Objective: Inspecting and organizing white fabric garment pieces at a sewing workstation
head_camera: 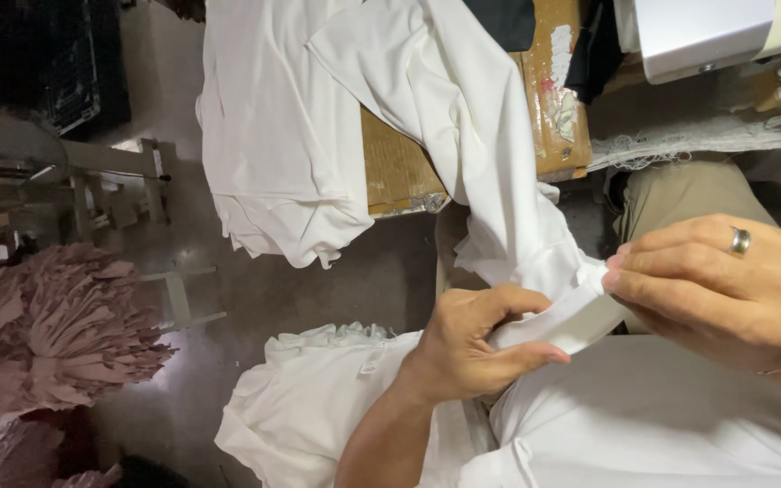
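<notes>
My left hand (470, 342) grips the folded hem of a white garment (490, 154) between thumb and fingers. My right hand (718, 289), with a ring on one finger and a thin bracelet at the wrist, pinches the same hem edge (573, 318) from the right. The white fabric runs up from my hands over a worn wooden table (401, 172). More white cloth (644, 416) lies across my lap.
A pile of white garments (311, 407) with a ruffled edge sits on the floor at lower centre. Dusty pink pleated fabric (42, 334) is heaped at the left. A sewing machine (707, 32) stands at top right, with white lace trim (680, 145) below it.
</notes>
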